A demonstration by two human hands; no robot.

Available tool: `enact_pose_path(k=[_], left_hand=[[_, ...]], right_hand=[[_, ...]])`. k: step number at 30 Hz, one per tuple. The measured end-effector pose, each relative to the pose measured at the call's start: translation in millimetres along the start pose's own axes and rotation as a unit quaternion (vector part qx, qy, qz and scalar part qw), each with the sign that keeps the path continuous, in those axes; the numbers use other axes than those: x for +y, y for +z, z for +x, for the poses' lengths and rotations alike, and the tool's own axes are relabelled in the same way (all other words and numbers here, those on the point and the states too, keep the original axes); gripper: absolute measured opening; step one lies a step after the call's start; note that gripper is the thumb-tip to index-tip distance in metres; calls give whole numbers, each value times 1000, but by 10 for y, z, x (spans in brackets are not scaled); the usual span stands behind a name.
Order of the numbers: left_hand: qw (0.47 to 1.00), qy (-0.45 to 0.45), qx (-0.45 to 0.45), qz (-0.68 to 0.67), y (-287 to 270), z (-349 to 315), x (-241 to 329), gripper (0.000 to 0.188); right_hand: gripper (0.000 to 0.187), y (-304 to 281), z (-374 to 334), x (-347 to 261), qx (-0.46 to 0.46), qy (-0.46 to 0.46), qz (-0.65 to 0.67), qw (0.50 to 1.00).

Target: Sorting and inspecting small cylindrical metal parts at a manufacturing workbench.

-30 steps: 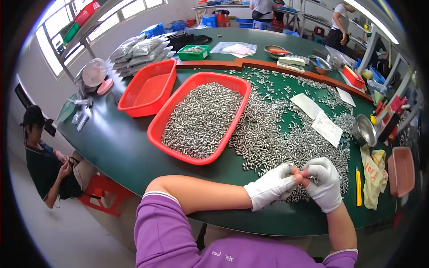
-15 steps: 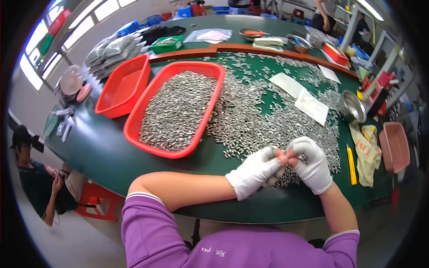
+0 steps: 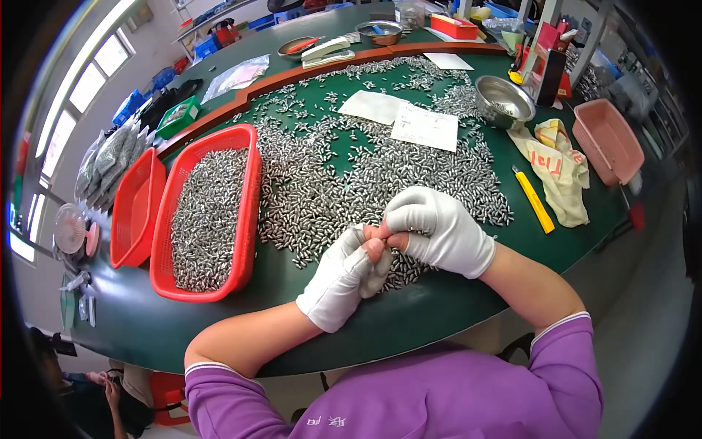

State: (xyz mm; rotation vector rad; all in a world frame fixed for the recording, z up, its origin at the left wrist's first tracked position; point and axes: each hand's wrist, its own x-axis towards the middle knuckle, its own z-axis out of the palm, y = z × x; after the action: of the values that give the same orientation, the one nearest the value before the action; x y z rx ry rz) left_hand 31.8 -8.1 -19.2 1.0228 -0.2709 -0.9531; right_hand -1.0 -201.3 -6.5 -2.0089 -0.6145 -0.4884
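Over the near edge of a spread of small, shiny, pointed metal parts [image 3: 307, 201], both my hands meet in white gloves with bare fingertips. My left hand [image 3: 342, 274] is closed in a pinch, its thumb and finger touching the right hand's fingertips. My right hand [image 3: 442, 233] is also closed, thumb against finger. Whatever lies between the fingertips is too small and covered to make out. To the left, a red plastic basket [image 3: 252, 208] holds a heap of similar parts [image 3: 207, 219]. Two white paper slips [image 3: 374, 107] lie on the spread beyond my hands.
An empty red tray [image 3: 135, 212] stands left of the basket. On the right of the green table [image 3: 285, 351] are a yellow cutter [image 3: 534, 200], a cloth [image 3: 559, 172], a metal bowl [image 3: 504, 101] and a pink basket [image 3: 608, 143]. A brown wooden rail [image 3: 292, 76] edges the spread.
The head view has swung to the right, so the table and baskets sit further left in the picture. My hands stay pinched together over the metal parts.
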Motion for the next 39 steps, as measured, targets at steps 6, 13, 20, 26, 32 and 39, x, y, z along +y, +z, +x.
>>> enact_pose_path(k=[6,13,20,26,32,39], left_hand=[[999,-5,5,36,22,-7,11,29],[1000,8,1,-20,-21,9,-28,21],[1000,20,10,-7,-9,1,-25,22],[1000,26,10,-6,-24,-7,-33,21],[999,33,18,-1,4,-18,-41,20],[999,43,7,1,-35,20,-58,19]], right_hand=[[20,-2,-4,-28,23,-2,-7,1000],[17,-62,3,-10,38,-57,-70,995],[15,-52,24,6,24,-64,-84,994],[16,-62,29,44,42,-14,-173,984],[20,-160,-33,253,-55,98,-309,944],[10,-114,-17,304,-61,99,-308,944]])
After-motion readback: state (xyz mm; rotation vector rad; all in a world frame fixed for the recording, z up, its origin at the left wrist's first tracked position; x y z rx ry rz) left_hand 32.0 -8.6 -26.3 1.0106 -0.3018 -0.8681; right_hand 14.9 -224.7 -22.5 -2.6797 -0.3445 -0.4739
